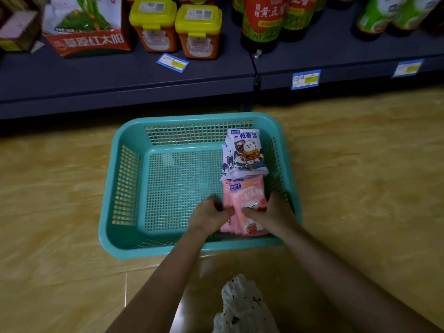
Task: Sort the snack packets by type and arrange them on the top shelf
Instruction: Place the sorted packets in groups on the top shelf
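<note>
Left hand (pixel 209 216) curled on the left edge of the pink packets (pixel 246 195), right hand (pixel 272 212) gripping the right edge with thumb across the front; stack held between both, not visibly lifted clear yet. Located in the near right corner of the teal basket (pixel 125 183), on the floor (pixel 60 188) in front of the low shelf (pixel 120 75); white packets (pixel 248 155) just beyond, meeting the pink stack's far end. Risks: loose glossy stack squeezed only at the edges, so likely to fan out or shed a packet on the lift; could also drag a white one along and mix types. Long axis running away from the person toward the shelf, slightly skewed; logo end far, printed face up.
</note>
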A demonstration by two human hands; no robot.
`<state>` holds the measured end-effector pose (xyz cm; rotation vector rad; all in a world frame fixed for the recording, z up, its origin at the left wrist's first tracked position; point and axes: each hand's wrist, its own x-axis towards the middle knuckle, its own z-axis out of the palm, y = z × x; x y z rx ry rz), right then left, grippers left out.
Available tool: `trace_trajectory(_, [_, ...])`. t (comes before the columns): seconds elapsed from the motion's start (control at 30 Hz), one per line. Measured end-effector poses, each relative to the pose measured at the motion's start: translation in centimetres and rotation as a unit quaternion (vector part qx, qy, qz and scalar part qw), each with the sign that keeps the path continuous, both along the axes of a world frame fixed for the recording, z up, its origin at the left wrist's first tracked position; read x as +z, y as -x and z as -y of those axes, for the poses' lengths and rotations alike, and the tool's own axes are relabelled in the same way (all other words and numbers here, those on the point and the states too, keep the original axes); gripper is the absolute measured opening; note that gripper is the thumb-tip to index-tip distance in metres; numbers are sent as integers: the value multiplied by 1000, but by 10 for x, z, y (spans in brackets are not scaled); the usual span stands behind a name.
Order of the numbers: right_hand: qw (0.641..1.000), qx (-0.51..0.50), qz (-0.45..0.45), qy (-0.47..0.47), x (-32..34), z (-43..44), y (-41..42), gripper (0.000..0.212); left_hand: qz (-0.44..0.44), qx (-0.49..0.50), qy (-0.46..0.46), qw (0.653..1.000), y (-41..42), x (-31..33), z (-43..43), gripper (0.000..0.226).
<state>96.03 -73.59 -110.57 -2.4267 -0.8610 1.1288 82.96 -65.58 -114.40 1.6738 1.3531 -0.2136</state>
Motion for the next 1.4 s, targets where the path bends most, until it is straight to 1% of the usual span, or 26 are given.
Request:
trace_trajectory(0.13, [999, -8, -33, 10, -4, -2, -3, 62, 16, 19, 24, 999, 2, -1, 0, 38])
trace_trajectory(0.2, [998, -23, -64, 3, -4, -2, -4, 66, 24, 36, 41, 998, 1, -1, 0, 36])
trace_trajectory(0.27, [995, -39, -91, -11, 0, -1, -4, 66, 49, 65, 66, 994, -1, 0, 0, 31])
trace_trajectory(0.33, [992, -49, -112, -37, 10, 4, -6, 58, 87, 89, 101, 987, -5, 6, 2, 24])
trace_trajectory(0.43, [976, -101, -168, -98, 30, 18, -16, 27, 139, 104, 157, 972, -14, 13, 10, 27])
trace_trajectory(0.47, [968, -126, -186, -116, 36, 23, -21, 25, 141, 113, 171, 968, -18, 13, 12, 25])
trace_trajectory(0.53, [957, -167, -201, -128, 42, 33, -33, 28, 126, 132, 175, 967, -25, 7, 13, 27])
trace_trajectory(0.6, [951, -189, -211, -125, 46, 39, -42, 35, 88, 138, 163, 973, -31, 3, 14, 40])
trace_trajectory(0.67, [942, -212, -225, -130, 49, 42, -48, 33, 69, 152, 167, 972, -35, 0, 13, 54])
trace_trajectory(0.8, [934, -234, -237, -130, 51, 45, -56, 37, 93, 173, 219, 956, -41, 3, 13, 45])
trace_trajectory(0.9, [926, -246, -250, -137, 52, 48, -58, 36, 118, 185, 243, 945, -38, 7, 11, 45])
trace_trajectory(1.0, [917, -250, -275, -144, 54, 45, -59, 36, 131, 167, 272, 939, -31, 13, 7, 44])
trace_trajectory(1.03, [913, -251, -287, -148, 55, 43, -59, 37, 135, 166, 287, 934, -28, 17, 5, 41])
trace_trajectory(1.13, [901, -261, -307, -161, 57, 35, -56, 34, 154, 169, 321, 919, -19, 30, -2, 22])
trace_trajectory(1.2, [899, -266, -308, -159, 62, 30, -51, 42, 162, 174, 322, 916, -13, 45, -8, 16])
trace_trajectory(1.27, [902, -266, -304, -153, 77, 25, -45, 48, 176, 185, 327, 910, -2, 65, -11, 17])
trace_trajectory(1.37, [906, -256, -304, -147, 122, 19, -35, 33, 199, 207, 308, 907, 20, 117, -10, 33])
trace_trajectory(1.4, [908, -254, -301, -146, 143, 17, -31, 32, 213, 224, 297, 904, 28, 140, -8, 36])
